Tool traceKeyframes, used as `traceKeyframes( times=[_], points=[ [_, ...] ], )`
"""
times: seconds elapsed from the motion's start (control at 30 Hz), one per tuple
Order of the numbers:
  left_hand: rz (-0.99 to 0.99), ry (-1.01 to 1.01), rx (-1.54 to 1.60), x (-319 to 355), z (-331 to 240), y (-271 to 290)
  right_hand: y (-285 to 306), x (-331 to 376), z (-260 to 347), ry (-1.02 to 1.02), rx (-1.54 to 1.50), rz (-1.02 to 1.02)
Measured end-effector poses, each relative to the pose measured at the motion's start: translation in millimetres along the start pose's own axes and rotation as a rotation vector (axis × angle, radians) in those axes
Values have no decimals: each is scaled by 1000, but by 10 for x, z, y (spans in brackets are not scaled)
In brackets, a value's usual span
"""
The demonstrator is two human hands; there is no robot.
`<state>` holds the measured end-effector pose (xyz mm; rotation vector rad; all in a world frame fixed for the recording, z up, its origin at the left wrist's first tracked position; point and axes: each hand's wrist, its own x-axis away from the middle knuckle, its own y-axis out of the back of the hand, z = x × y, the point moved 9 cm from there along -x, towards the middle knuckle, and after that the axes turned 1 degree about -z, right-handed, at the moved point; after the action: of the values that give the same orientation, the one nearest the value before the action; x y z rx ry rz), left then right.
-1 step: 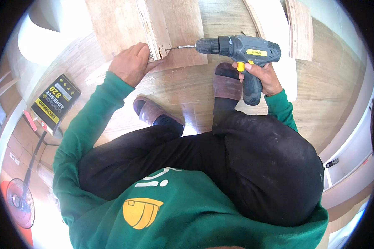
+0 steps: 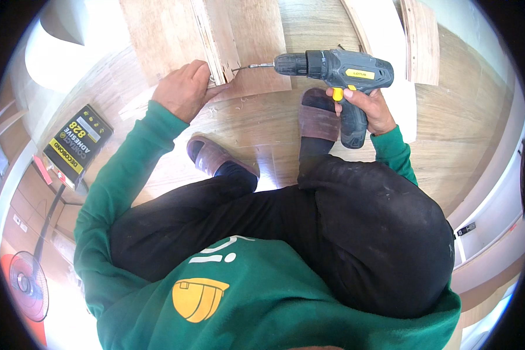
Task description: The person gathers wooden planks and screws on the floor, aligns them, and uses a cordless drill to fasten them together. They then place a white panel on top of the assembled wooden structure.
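My right hand (image 2: 372,109) is wrapped round the handle of a dark grey cordless drill (image 2: 361,65), held on its side with the chuck to the left. A thin drill bit (image 2: 255,66) runs from the chuck, and its tip meets the side of an upright plywood strip (image 2: 216,44) near its end. Whether the tip is inside the wood, I cannot tell. My left hand (image 2: 182,92) grips the near end of that strip, thumb across it and fingers partly hidden. Under and beside the strip lies a plywood panel (image 2: 261,35).
Slippered feet (image 2: 319,119) rest on the wood-look floor near the drill. A white curved board (image 2: 385,35) and a plywood piece (image 2: 421,44) lie at the far right. On the left stand a black and yellow adhesive can (image 2: 79,144) and a fan (image 2: 28,284).
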<state>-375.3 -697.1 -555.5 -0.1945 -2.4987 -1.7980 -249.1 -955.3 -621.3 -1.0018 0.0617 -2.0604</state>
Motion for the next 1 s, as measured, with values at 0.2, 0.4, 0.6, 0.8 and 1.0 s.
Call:
traceKeyframes(
  times=[0.2, 0.4, 0.6, 0.8, 1.0],
  points=[
    [-30, -5, 4, -45, 13, 32, 69, -42, -43, -5, 30, 12],
    [-47, -20, 24, -45, 13, 34, 21, -51, 2, 1, 15, 23],
    [0, -4, 2, -43, 39, -17, 43, -69, -35, -7, 22, 18],
    [-27, -7, 22, -36, 16, 12, 72, -34, -96, -45, -28, -36],
    [-39, -28, 10, 7, 79, -53, 51, -63, -93, -3, -22, 2]
  ],
)
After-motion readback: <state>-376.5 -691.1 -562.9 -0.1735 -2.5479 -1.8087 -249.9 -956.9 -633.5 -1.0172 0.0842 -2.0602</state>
